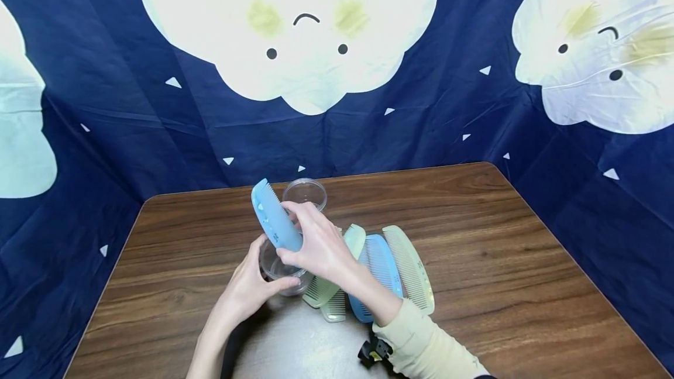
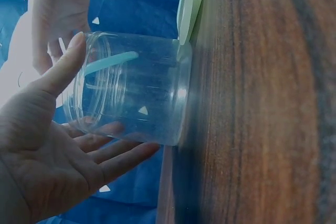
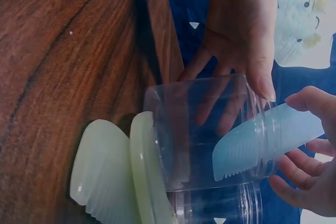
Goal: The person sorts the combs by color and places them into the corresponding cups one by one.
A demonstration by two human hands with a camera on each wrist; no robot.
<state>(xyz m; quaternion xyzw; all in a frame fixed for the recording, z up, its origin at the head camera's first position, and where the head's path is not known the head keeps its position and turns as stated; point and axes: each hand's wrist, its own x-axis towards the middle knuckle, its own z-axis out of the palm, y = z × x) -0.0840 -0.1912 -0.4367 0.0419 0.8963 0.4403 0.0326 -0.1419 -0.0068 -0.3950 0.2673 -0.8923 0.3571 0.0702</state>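
Observation:
My left hand (image 1: 243, 290) holds a clear plastic jar (image 2: 149, 95) round its side, thumb near the rim and fingers spread along the wall. The jar stands upright on the table. With my right hand (image 1: 322, 245) I pinch a light blue comb (image 1: 272, 215) between thumb and fingers. It is tilted over the jar's mouth, and in the right wrist view its lower end (image 3: 236, 153) shows inside the jar. Beside the jar lie several other combs, among them a blue one (image 1: 380, 268) and a pale green one (image 1: 409, 268).
Behind the hands, near the table's far edge, stands a second clear jar (image 1: 305, 189). More pale green combs (image 1: 321, 291) overlap close to the held jar, partly under my right arm. A dark blue curtain (image 1: 326, 139) with clouds hangs around the wooden table (image 1: 505, 285).

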